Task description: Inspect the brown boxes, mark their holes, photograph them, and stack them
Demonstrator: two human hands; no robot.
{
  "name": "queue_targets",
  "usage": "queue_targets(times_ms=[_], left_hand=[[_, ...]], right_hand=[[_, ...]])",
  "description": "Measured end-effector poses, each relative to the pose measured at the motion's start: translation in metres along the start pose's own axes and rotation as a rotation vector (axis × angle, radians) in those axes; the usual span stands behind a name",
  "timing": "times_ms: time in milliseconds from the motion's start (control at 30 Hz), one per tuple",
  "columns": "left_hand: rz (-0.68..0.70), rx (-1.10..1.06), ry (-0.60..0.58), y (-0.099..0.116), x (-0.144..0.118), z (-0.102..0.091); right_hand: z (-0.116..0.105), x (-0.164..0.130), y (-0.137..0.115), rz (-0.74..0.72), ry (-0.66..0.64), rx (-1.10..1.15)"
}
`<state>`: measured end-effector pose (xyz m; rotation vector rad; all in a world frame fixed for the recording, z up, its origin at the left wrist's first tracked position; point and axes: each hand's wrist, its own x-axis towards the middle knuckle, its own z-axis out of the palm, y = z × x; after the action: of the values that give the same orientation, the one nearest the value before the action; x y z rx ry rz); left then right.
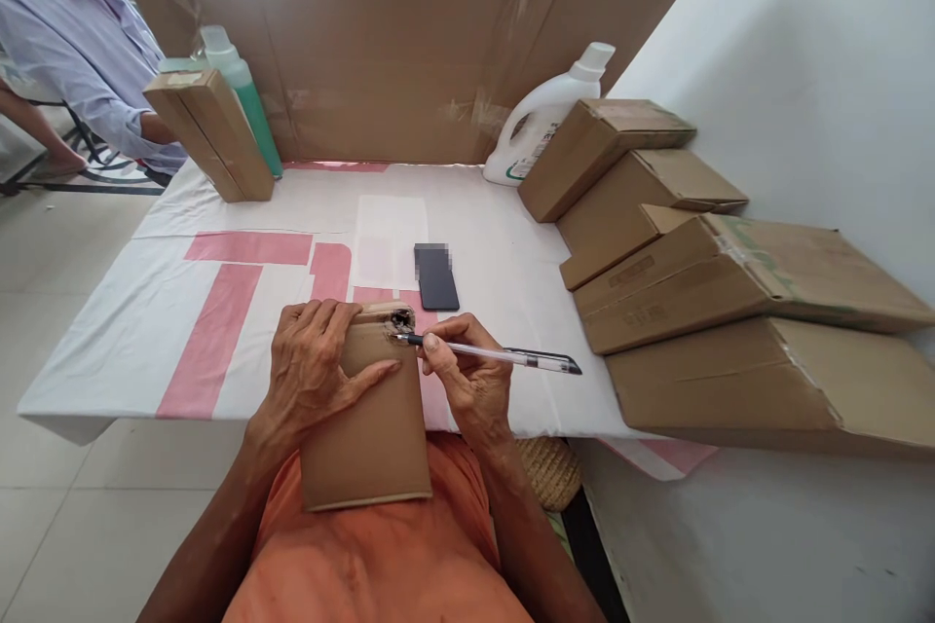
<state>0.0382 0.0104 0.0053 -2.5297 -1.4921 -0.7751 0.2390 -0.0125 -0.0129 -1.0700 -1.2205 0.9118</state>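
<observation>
so the thing being worked on here is a brown box (365,438), at the near edge of the table, its lower end hanging over toward the person's orange shirt (365,565). its far right corner has a ragged dark hole (401,319), with scuffed cardboard around it.

left hand (314,360) is clamped on the box's left side, fingers bent over the far end and thumb laid flat across the top face. right hand (471,380) has a clear pen (482,350) pinched between thumb and fingers, close to the tip. that tip points left, right at the scuffed bit below the hole; can't tell from here if it's touching.

just past the box there's a black phone (438,282) on the white and pink cloth (299,360). farther back on the left, a tall box (219,141) stands beside a green bottle (252,102). back right has a white jug (537,127), then a row of brown cartons (679,282) along the wall (833,78). big cardboard sheet (401,49) stands behind it all, and somebody in a light blue shirt (102,68) is off to the left.
</observation>
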Motion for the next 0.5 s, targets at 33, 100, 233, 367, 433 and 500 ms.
queue_targets(times_ms=[33,100,233,367,433,500], left_hand=[[0.000,0.004,0.004,0.000,0.000,0.000],[0.001,0.010,0.018,-0.001,-0.001,0.001],[0.002,0.024,0.041,-0.002,-0.001,0.003],[0.014,0.029,0.039,-0.002,0.000,0.002],[0.013,0.029,0.036,-0.002,0.000,0.000],[0.005,0.031,0.040,-0.003,0.000,-0.001]], right_hand=[[-0.002,0.000,-0.001,0.006,-0.002,0.002],[-0.006,-0.002,-0.003,0.020,0.010,-0.011],[-0.011,0.000,-0.008,0.026,0.084,-0.058],[-0.026,0.023,-0.008,0.002,0.192,-0.257],[-0.042,0.046,-0.002,0.104,0.233,-0.557],[-0.062,0.070,0.007,0.350,0.138,-0.958]])
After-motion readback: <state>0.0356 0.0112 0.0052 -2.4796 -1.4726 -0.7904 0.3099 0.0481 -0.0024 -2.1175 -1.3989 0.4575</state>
